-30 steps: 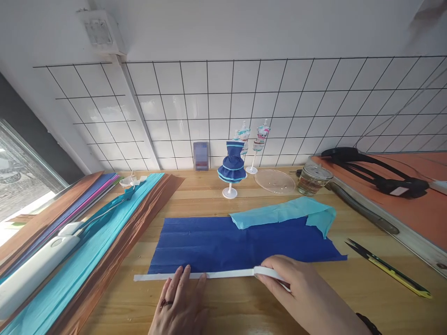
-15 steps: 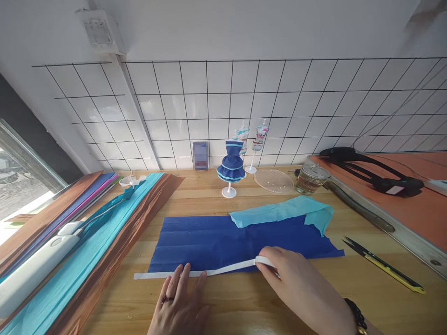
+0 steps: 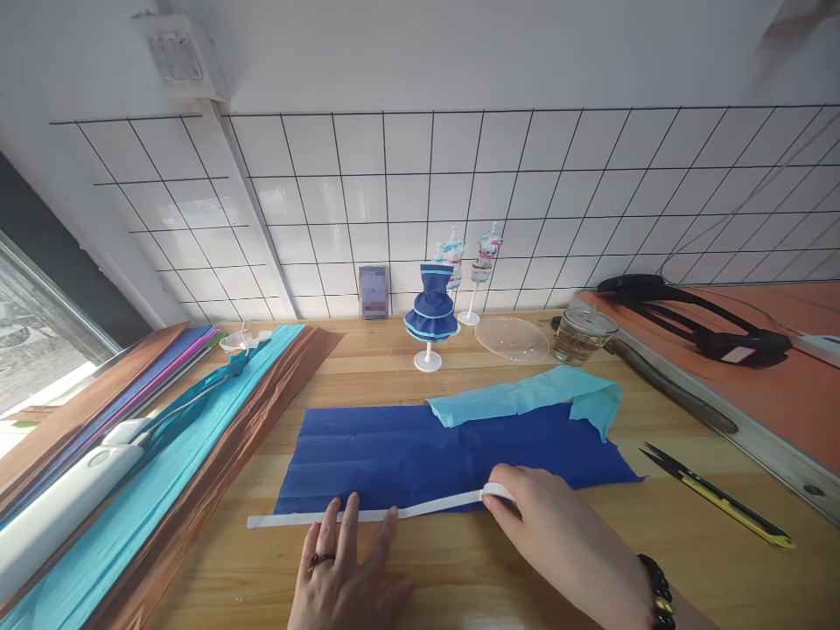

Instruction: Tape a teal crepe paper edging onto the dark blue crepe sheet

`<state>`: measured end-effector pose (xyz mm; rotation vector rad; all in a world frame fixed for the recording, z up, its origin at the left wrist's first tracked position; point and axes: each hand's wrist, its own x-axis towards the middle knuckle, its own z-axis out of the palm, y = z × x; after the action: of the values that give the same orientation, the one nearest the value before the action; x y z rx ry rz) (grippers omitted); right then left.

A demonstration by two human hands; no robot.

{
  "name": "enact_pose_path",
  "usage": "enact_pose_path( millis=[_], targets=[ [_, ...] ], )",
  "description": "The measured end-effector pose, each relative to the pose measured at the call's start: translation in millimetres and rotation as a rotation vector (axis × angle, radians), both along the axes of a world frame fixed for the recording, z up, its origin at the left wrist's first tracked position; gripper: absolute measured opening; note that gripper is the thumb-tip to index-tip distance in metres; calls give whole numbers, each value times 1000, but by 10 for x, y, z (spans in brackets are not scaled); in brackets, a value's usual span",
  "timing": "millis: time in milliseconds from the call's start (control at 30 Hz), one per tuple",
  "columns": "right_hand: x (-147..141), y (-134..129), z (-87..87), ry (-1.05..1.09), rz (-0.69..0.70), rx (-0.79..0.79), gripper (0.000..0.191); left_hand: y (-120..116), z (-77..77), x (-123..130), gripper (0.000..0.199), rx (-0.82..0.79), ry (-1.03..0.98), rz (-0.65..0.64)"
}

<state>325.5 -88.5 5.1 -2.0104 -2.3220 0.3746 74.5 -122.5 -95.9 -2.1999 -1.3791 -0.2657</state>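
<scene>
A dark blue sheet of crepe paper (image 3: 381,455) lies flat on the wooden table. Along its near edge runs a strip of white tape (image 3: 289,520), its left end stuck past the paper's corner. My left hand (image 3: 347,569) rests with fingers spread, fingertips pressing on the tape. Pinched in my right hand (image 3: 544,525) is the tape's other end, lifted slightly off the paper; whether a roll sits in the palm is hidden. A light blue strip (image 3: 525,398) lies folded across the sheet's far right part.
Yellow-handled thread snips (image 3: 722,499) lie at right, near a glass jar (image 3: 584,334) and a clear round lid (image 3: 512,339). A small blue dress on a stand (image 3: 430,306) stands behind. Coloured paper (image 3: 164,437) and a white glue gun (image 3: 72,481) fill the left side.
My left hand's fingers have spread wider, and its forefinger has slid a little right along the tape. My right hand keeps its pinch at nearly the same place. The view has shifted slightly.
</scene>
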Motion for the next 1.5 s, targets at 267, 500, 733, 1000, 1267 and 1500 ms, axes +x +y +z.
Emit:
enact_pose_path(
  millis=[267, 500, 733, 1000, 1267, 1500],
  targets=[
    [32, -15, 9, 29, -23, -23, 22, -10, -8, 57, 61, 4, -37, 21],
    [57, -25, 40, 3, -28, -42, 24, -22, 9, 188, 59, -21, -69, 82],
    [55, -60, 79, -13, -42, -60, 25, 6, -5, 351, 58, -43, -92, 61],
    [86, -50, 80, 38, -50, -57, 25, 62, -35, 447, 62, -10, -43, -55],
    [114, -18, 96, 79, -58, -98, 20, 111, -46, 538, 61, 10, -31, -158],
    [186, -19, 206, 219, -78, -255, 10, 109, -77, 589, 64, -31, -46, -161]
  ],
)
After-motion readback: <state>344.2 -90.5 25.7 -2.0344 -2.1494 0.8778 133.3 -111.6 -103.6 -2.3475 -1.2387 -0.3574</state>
